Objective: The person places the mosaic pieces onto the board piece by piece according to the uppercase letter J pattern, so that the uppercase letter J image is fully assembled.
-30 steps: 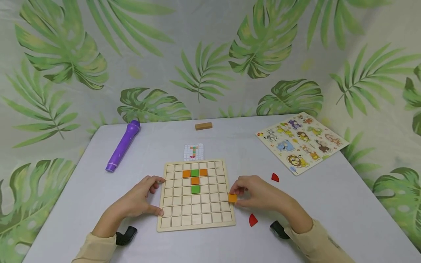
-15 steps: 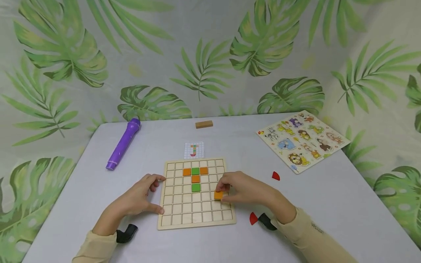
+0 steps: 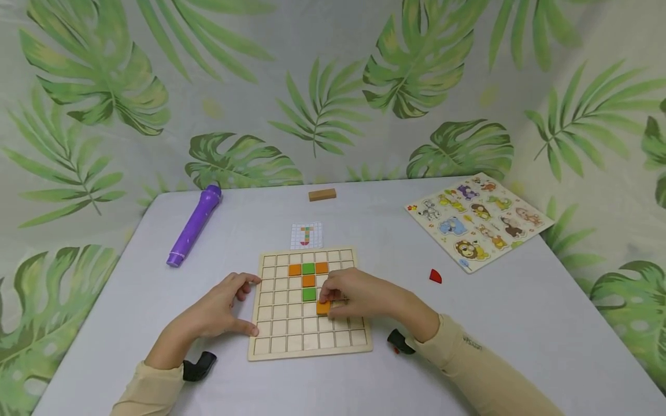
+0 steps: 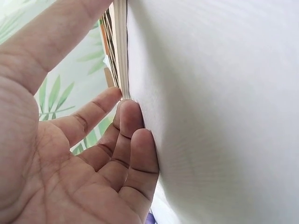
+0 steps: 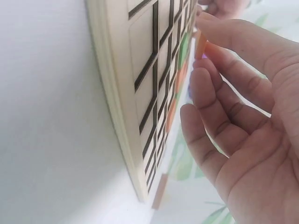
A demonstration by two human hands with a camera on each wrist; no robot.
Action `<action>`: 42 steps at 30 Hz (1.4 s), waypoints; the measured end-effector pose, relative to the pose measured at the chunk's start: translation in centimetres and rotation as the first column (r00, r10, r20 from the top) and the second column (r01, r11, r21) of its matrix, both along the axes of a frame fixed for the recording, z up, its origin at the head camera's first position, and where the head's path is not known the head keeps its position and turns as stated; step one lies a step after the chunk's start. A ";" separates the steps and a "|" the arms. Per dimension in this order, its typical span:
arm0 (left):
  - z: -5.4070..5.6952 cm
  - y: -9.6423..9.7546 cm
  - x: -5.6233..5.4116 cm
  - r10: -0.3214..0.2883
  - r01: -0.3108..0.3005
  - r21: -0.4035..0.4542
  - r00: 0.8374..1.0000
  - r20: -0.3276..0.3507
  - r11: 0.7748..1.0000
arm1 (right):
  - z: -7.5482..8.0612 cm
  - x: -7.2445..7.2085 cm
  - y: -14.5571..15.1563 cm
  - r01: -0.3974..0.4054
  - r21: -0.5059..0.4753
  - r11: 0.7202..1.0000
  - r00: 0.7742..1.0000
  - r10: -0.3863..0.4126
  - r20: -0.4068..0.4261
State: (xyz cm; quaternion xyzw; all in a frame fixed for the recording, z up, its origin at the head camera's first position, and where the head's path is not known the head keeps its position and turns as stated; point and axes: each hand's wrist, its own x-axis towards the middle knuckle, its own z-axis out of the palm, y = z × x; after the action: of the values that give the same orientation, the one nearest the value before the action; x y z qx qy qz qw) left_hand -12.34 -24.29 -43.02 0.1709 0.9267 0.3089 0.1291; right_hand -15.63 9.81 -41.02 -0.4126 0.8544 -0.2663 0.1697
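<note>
A pale wooden grid board (image 3: 279,345) lies in front of me, several orange and green square tiles set in it in a T shape. My right hand (image 3: 364,293) pinches another orange tile (image 3: 322,308) between thumb and fingertips, close over the cells just right of the lowest green tile (image 3: 309,294). The right wrist view shows that orange tile (image 5: 201,45) on edge between the fingertips. My left hand (image 3: 217,309) rests at the board's left side, thumb and index fingertip on its edge. Above the board lies a small card (image 3: 306,236) printed with a coloured J.
A red quarter-circle piece (image 3: 435,276) lies right of the board; another red piece is mostly hidden by the right wrist's black mount (image 3: 400,341). A purple stick (image 3: 193,227), a wooden block (image 3: 322,195) and an animal puzzle board (image 3: 478,222) lie farther back.
My right hand has carried the orange tile leftward from the board's right edge to beside the lowest green tile. The right wrist's mount now covers most of the lower red piece. My left hand has stayed put.
</note>
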 end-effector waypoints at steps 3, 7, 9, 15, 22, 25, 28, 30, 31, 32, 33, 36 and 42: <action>0.0 0.0 0.0 0.000 0.000 0.001 1.000 0.003 1.000 | -0.1 -0.1 -0.5 -0.018 -0.001 1.000 1.000 0.018 -0.008; -0.1 0.0 -0.1 -0.001 0.001 0.000 1.000 0.005 1.000 | -0.2 -0.3 -1.1 -0.028 0.003 1.000 1.000 0.028 -0.008; 0.0 -0.1 -0.1 -0.001 0.001 0.000 1.000 0.003 1.000 | -0.2 -0.3 -1.4 -0.030 0.010 0.999 1.000 0.030 -0.007; 0.0 -0.1 -0.1 0.001 -0.001 0.003 1.000 -0.001 1.000 | -0.2 -0.4 -2.1 -0.033 0.030 0.999 0.999 0.032 0.002; -0.1 -0.1 -0.1 0.000 0.000 0.007 1.000 0.000 1.000 | -0.4 -0.6 -2.5 -0.033 0.050 0.998 0.999 0.033 0.009; -0.1 -0.1 -0.1 0.000 0.000 0.008 1.000 -0.001 1.000 | -0.6 -0.7 -2.5 -0.032 0.053 0.998 0.999 0.032 0.005; -0.1 -0.1 -0.1 -0.002 0.002 0.007 1.000 -0.003 1.000 | -0.8 -0.8 -2.6 -0.036 0.055 0.998 0.999 0.036 0.002; -0.1 -0.1 -0.1 -0.001 0.001 0.006 1.000 -0.003 1.000 | -0.8 -0.9 -2.6 -0.042 0.054 0.998 0.999 0.042 -0.001; -0.1 -0.1 -0.1 -0.001 0.001 0.005 1.000 -0.002 1.000 | -0.9 -0.9 -2.7 -0.044 0.053 0.998 0.999 0.044 -0.003; -0.2 -0.1 -0.1 0.000 0.000 0.004 1.000 -0.002 1.000 | -0.9 -0.9 -2.7 -0.046 0.052 0.998 0.999 0.047 -0.005; -0.2 -0.1 -0.1 0.001 -0.001 0.003 1.000 -0.002 1.000 | -0.9 -1.0 -2.7 -0.048 0.051 0.998 0.999 0.048 -0.007; -0.1 -0.1 -0.1 0.002 -0.002 0.002 1.000 -0.003 1.000 | -0.9 -1.1 -2.8 -0.049 0.047 0.998 0.999 0.049 -0.006; 0.0 -0.1 -0.1 -0.004 0.004 0.025 1.000 0.003 1.000 | -0.9 -1.1 -2.9 -0.062 0.043 0.997 0.998 0.062 -0.002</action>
State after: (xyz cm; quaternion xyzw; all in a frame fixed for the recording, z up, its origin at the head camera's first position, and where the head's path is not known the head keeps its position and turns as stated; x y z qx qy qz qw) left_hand -12.41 -24.40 -43.03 0.1739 0.9222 0.3206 0.1289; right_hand -16.77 6.96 -41.89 -0.4355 0.8470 -0.2421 0.1851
